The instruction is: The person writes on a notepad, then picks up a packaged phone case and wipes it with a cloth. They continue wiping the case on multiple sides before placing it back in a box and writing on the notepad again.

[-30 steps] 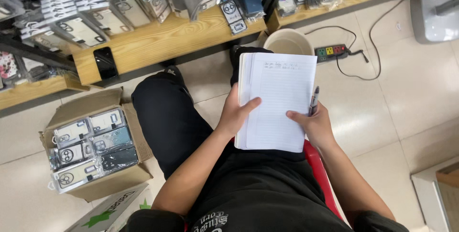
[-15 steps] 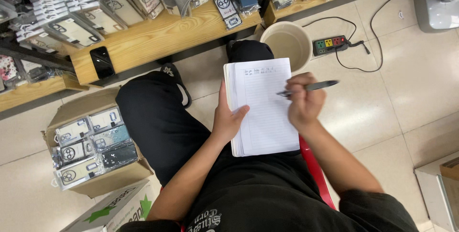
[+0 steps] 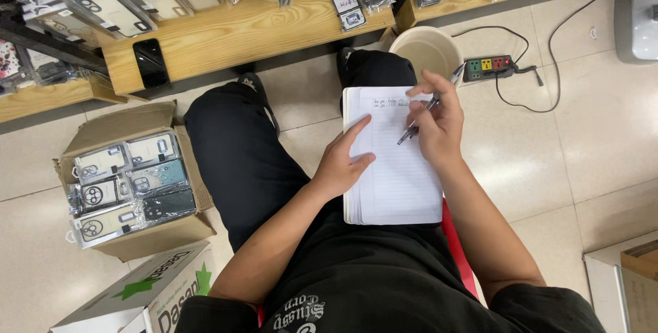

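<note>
Closest to me is the person's lap, all black clothes, sitting on something red (a stool, I think). The notebook (image 3: 397, 161) is balanced on the right thigh, open to a lined page with a couple of lines at the top. Left hand (image 3: 341, 165) lies flat on the page's left edge, fingers loosely spread, pinning it. Right hand (image 3: 435, 127) is pinched around a pen (image 3: 425, 110), tip down near the top of the page.

Honestly the risk here is the notebook sliding off the knee if that left hand lifts, since nothing else props it. Just past the knee sit a bucket (image 3: 428, 48) and a power strip (image 3: 488, 67), so a dropped pen could land there. Off left, a box of phone cases (image 3: 127, 182); beyond, the wooden shelf (image 3: 233, 31).
</note>
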